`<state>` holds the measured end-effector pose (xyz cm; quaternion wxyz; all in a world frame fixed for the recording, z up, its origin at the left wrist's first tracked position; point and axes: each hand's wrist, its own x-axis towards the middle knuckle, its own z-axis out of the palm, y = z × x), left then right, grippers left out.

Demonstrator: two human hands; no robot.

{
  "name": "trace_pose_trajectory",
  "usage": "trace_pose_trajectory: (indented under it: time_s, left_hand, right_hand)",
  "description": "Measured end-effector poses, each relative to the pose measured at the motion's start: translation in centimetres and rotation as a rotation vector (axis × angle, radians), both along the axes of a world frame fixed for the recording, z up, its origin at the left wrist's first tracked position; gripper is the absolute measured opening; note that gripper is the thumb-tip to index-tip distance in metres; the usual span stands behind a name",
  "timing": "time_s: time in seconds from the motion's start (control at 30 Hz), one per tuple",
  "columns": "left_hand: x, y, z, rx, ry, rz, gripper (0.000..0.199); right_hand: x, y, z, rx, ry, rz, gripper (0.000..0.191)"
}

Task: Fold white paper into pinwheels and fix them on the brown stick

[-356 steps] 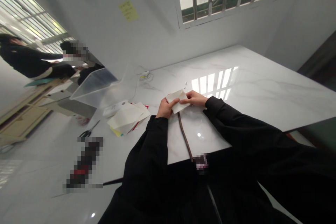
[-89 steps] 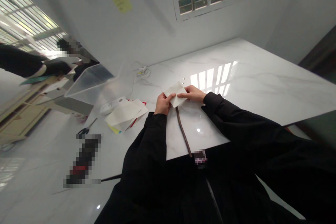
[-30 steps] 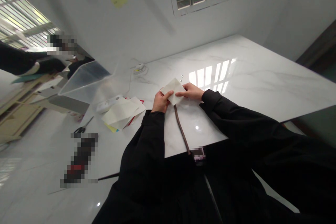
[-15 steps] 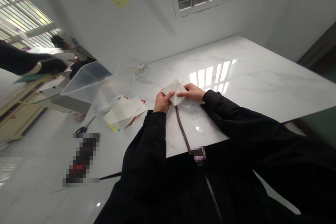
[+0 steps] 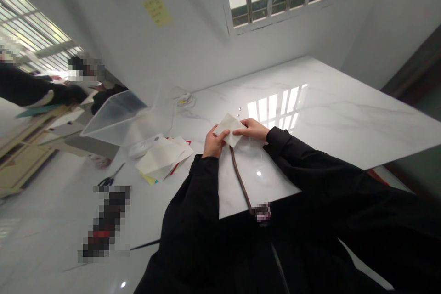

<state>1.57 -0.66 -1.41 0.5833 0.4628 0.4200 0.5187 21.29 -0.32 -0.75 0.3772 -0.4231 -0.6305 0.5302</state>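
Note:
A small cream sheet of paper [image 5: 228,123] is held up over the white marbled table [image 5: 344,115], one corner pointing towards me. My left hand [image 5: 214,142] grips its left side with the thumb on top. On the right side, my right hand [image 5: 254,129] pinches the paper, thumb also on top; the fingers beneath are partly hidden. Below the paper a thin brown stick [image 5: 240,180] runs along the table towards its front edge. Two tiny shiny bits [image 5: 240,109] lie just beyond the paper.
Left of my hands is a pile of papers [image 5: 161,158] beside a white power strip [image 5: 146,145]. Scissors [image 5: 108,180] and a clear plastic bin [image 5: 117,117] are further left. A cable [image 5: 185,97] lies by the wall. Another person's dark sleeve [image 5: 31,85] shows at far left.
The whole scene sits slightly lower as my head has tilted up a little. Both hands still hold the paper, which looks nearly unchanged.

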Motion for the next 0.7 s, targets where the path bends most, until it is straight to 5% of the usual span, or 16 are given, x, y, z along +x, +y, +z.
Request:
trace_pose_trajectory:
  time_s: [0.33,0.7]
  left_hand:
    - [-0.1,0.3,-0.5,-0.004,0.098,0.030,0.059]
    - [-0.2,0.6,-1.3,0.085,0.117,-0.108,0.070]
  right_hand:
    - [0.2,0.4,-0.7,-0.050,0.156,-0.051,0.039]
    - [-0.2,-0.3,-1.7,-0.067,0.454,-0.164,0.051]
